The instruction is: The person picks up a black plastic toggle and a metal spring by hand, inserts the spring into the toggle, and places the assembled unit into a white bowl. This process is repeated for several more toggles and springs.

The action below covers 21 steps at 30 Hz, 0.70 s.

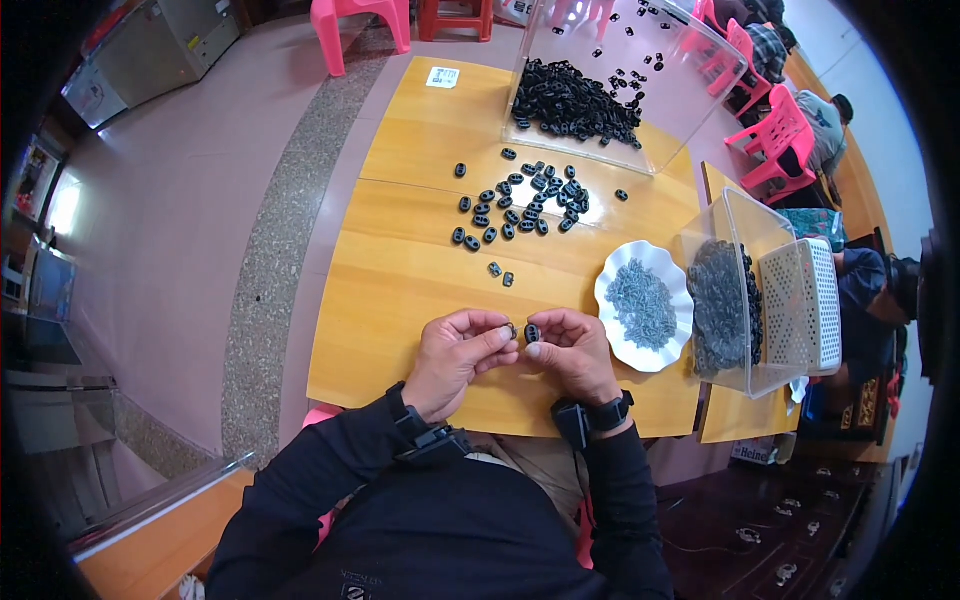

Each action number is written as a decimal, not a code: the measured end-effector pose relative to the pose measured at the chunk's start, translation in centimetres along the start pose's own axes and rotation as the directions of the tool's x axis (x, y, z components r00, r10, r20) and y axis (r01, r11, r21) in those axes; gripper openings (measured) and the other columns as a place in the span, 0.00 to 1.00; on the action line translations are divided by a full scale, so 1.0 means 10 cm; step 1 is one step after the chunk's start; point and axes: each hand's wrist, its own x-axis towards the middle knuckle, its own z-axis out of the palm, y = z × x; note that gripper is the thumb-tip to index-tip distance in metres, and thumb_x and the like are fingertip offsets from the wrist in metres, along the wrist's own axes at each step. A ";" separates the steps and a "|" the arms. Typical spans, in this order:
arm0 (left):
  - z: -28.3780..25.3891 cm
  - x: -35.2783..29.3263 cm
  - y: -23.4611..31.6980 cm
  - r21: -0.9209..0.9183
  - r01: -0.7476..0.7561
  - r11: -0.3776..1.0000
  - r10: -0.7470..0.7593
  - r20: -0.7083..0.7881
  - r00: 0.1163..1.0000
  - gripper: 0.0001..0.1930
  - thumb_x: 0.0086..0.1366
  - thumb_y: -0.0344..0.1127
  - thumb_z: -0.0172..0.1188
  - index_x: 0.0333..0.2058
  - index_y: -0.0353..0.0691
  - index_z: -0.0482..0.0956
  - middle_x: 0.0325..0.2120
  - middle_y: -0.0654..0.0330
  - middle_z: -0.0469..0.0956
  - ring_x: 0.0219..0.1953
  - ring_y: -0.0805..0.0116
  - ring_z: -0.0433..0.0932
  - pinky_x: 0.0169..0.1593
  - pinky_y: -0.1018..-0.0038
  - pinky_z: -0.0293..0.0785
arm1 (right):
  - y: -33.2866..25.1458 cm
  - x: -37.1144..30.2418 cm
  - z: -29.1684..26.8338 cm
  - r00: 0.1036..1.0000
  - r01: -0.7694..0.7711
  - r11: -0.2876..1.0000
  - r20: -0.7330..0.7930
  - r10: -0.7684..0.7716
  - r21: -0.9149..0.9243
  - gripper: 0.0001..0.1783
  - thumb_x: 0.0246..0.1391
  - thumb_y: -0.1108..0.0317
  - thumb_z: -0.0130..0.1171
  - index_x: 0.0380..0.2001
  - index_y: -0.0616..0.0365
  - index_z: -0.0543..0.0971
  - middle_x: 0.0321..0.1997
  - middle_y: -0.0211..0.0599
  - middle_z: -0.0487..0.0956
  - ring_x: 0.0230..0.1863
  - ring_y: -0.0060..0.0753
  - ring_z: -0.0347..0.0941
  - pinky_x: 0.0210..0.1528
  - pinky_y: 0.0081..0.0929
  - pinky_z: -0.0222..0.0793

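Close together over the near part of the table, my two hands each pinch a small part. My left hand (456, 358) has thumb and forefinger closed on a small dark piece (513, 330), mostly hidden by the fingertips. Between the thumb and fingers of my right hand (578, 352) stands a black oval plastic piece (532, 333) with small holes. The two parts are slightly apart. Beyond the hands lie two loose small black pieces (508, 279), and farther off a scattered group of black oval pieces (510, 217).
A white scalloped plate (608, 268) of small grey metallic parts stands right of my right hand. Beside it are a clear bin (765, 375) of black parts and a white perforated basket (828, 300). A large clear box (680, 140) with black pieces occupies the table's far end. People sit at the right.
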 end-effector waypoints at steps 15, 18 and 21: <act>0.02 -0.01 -0.02 0.094 0.010 0.996 -0.009 -0.017 1.000 0.09 0.61 0.27 0.59 0.40 0.34 0.74 0.31 0.58 0.79 0.32 0.72 0.79 0.39 0.76 0.79 | -0.03 -0.01 0.01 1.000 0.021 1.000 0.010 -0.021 0.023 0.17 0.46 0.82 0.62 0.43 0.66 0.76 0.37 0.36 0.79 0.37 0.25 0.76 0.43 0.28 0.78; 0.02 -0.02 -0.02 0.099 0.012 0.995 -0.010 -0.021 1.000 0.08 0.61 0.27 0.59 0.39 0.34 0.74 0.31 0.57 0.79 0.32 0.72 0.80 0.38 0.76 0.80 | -0.02 -0.01 0.00 1.000 0.014 0.999 0.013 -0.014 0.034 0.17 0.46 0.81 0.62 0.43 0.66 0.76 0.36 0.36 0.79 0.37 0.25 0.76 0.43 0.28 0.78; 0.02 -0.01 -0.02 0.106 0.017 0.994 -0.014 -0.026 1.000 0.08 0.61 0.26 0.59 0.39 0.33 0.74 0.31 0.57 0.79 0.32 0.71 0.80 0.38 0.76 0.80 | -0.02 -0.01 0.00 1.000 0.022 0.999 0.012 -0.023 0.037 0.17 0.47 0.81 0.63 0.43 0.66 0.76 0.36 0.35 0.79 0.37 0.25 0.76 0.43 0.28 0.78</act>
